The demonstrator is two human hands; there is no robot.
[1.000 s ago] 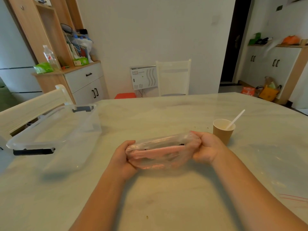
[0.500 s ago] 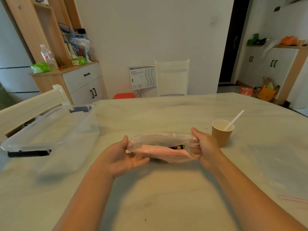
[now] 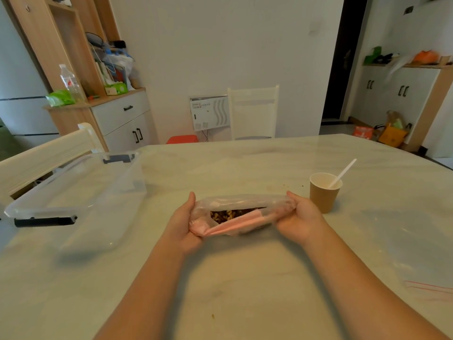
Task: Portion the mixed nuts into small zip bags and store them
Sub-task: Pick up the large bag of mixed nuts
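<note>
Fingers (image 3: 289, 196) hidden behind bag (image 3: 245, 201); nuts (image 3: 230, 214) partly visible

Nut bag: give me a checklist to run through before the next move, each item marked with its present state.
1. Left hand has a grip on one end of the nut bag: ok.
2. Right hand has a grip on the other end: ok.
3. Bag mouth open, nuts visible: ok.
4. Paper cup upright with scoop inside: ok.
5. Empty zip bag within view at right: ok.
6. Storage box open: ok.
</note>
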